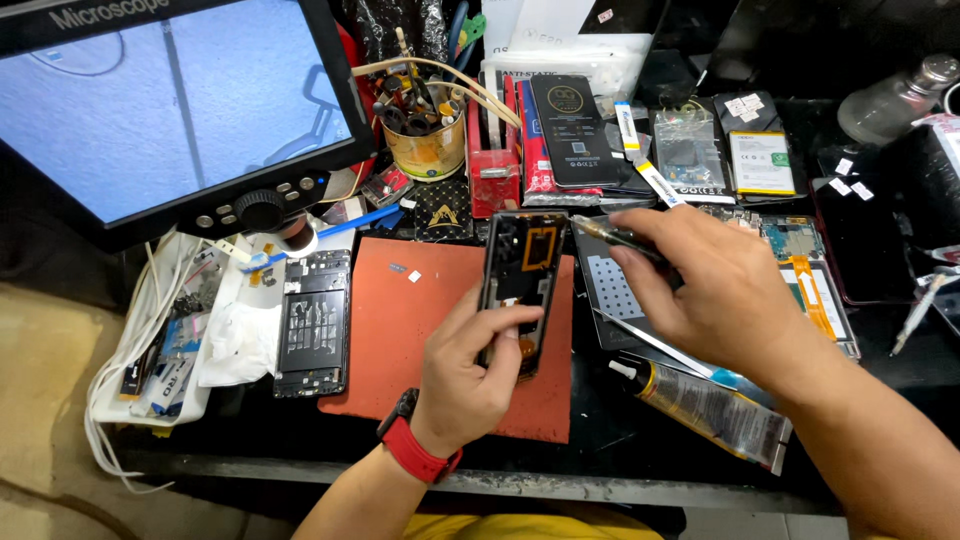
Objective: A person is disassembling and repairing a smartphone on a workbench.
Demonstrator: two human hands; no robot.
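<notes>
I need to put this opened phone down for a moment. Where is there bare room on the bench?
The orange mat is bare on its left half, between the phone frame and the left hand. A thin dark strip runs along the table's front edge. Behind the mat and under the right hand it is crowded with parts.

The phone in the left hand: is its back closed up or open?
Open. The phone in the left hand has no back cover: orange flex and inner parts show.

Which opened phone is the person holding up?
The one with the orange part inside, gripped by the left hand above the red mat. The other opened phone lies flat, untouched, at the mat's left edge.
</notes>
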